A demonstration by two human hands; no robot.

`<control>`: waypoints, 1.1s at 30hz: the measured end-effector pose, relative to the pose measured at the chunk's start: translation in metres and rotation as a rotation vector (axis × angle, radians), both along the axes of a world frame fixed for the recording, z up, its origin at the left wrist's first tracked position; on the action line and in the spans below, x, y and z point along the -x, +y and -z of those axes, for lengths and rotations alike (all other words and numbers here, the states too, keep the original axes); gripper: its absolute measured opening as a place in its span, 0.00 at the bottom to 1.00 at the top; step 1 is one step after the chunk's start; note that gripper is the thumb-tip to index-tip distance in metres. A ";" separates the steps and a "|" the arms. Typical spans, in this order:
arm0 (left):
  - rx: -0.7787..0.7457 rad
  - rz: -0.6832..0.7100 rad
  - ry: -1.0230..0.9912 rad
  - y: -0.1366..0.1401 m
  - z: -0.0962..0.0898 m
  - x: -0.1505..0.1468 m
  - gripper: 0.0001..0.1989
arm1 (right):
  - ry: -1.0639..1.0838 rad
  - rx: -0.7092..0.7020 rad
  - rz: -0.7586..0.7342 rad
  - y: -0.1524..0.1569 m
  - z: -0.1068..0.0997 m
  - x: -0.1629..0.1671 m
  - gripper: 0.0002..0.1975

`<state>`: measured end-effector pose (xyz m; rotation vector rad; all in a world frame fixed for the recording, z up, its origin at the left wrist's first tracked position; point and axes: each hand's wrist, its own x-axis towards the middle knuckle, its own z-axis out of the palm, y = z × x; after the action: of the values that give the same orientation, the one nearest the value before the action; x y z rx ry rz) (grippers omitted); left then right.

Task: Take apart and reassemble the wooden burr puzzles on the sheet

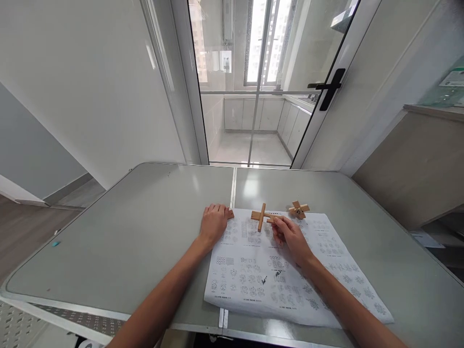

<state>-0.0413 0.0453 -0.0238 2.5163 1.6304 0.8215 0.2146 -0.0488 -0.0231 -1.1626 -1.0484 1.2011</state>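
My right hand pinches the right end of a cross-shaped wooden puzzle piece assembly and holds it over the printed sheet. One of its bars points up and another runs sideways. At the sheet's far left corner, my left hand is closed with the fingers curled down. The end of a small wooden block sticks out beside those fingers; the rest of it is hidden. Beyond the sheet's top edge sits another cluster of crossed wooden puzzle pieces, with a dark mark on it.
The paper, covered in small line diagrams, lies on a grey-green folding table with a centre seam. A small blue bit lies near the left edge. Behind stands a glass door with a black handle.
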 end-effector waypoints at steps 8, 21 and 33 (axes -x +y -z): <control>-0.053 -0.005 0.024 -0.006 -0.010 -0.001 0.09 | -0.042 -0.003 -0.092 -0.003 -0.003 0.000 0.23; 0.188 0.691 -0.304 -0.045 -0.031 -0.020 0.58 | -0.042 -0.043 -0.267 -0.010 -0.012 0.003 0.22; 0.132 0.583 -0.368 -0.051 -0.023 -0.033 0.52 | -0.038 -0.044 -0.256 -0.009 -0.005 0.005 0.21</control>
<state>-0.0087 -0.0057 -0.0010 2.3589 0.7545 0.9742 0.2092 -0.0574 -0.0184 -1.0421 -1.2751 1.3508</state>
